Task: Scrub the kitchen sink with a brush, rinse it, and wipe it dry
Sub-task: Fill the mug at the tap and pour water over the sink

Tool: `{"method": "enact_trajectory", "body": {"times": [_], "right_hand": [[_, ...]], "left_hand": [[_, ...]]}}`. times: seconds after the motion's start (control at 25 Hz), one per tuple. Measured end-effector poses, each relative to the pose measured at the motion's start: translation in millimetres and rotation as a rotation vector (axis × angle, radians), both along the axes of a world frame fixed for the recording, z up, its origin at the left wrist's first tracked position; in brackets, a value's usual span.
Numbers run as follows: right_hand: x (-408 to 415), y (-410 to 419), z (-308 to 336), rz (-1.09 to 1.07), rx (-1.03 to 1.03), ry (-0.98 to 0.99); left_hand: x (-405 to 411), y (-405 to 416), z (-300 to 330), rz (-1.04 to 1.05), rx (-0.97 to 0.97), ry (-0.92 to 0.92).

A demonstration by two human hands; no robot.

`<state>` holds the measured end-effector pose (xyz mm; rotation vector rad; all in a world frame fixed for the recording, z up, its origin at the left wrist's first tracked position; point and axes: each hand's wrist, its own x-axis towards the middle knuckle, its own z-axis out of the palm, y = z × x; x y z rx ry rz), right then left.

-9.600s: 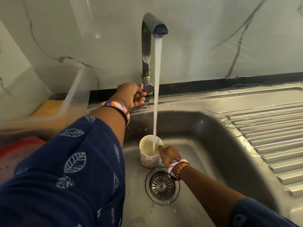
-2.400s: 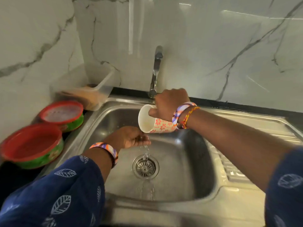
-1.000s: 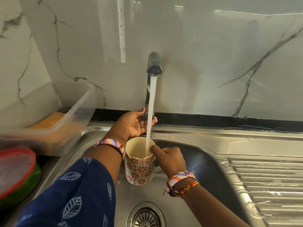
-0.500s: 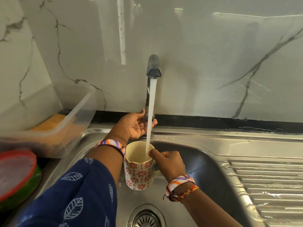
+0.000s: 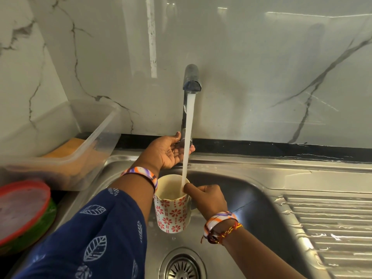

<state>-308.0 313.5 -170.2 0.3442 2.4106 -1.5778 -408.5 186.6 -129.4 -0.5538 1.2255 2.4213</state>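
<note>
A white mug with red flowers (image 5: 171, 214) hangs over the steel sink basin (image 5: 241, 198), under the tap (image 5: 191, 81). Water streams from the spout into the mug. My right hand (image 5: 207, 198) grips the mug by its handle, thumb on the rim. My left hand (image 5: 169, 152) reaches to the tap's base, its fingers round the small handle there, which the water stream and my fingers partly hide. The drain strainer (image 5: 182, 266) lies below the mug.
A ribbed draining board (image 5: 326, 228) extends right of the basin. A clear plastic tub (image 5: 66, 150) with something orange in it stands at the left, beside a red-lidded green container (image 5: 22, 214). A marble wall rises behind.
The tap was off 2.4 s ago while I tipped water from the mug into my left hand; now it runs into the upright mug. Over the last second little has moved.
</note>
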Motion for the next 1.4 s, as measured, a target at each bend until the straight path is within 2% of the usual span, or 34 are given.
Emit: {"method": "enact_trajectory", "body": {"times": [0.16,0.36,0.84,0.96,1.16,1.4], "right_hand": [[-0.9,2.1,-3.4,-0.063,-0.061,-0.044],[2.7,6.3,-4.1,-0.172,-0.244,-0.137],[8.2,5.9,-10.8,-0.245,-0.367,-0.291],[7.4,5.1,-20.7,-0.183,-0.233,-0.267],[7.6,8.1,-56.7,0.084,0.280,-0.122],[9.2,7.1,-82.2,0.116,0.353,-0.178]], "left_hand": [[0.2,0.6,1.2,0.007,-0.003,0.000],[-0.4,0.9,5.1,0.000,-0.039,-0.016],[0.0,2.1,4.8,-0.034,-0.049,-0.011],[-0.5,1.8,4.9,-0.024,-0.045,-0.008],[0.8,3.0,5.6,-0.027,-0.056,-0.002],[2.0,2.2,6.6,-0.030,-0.060,-0.002]]}}
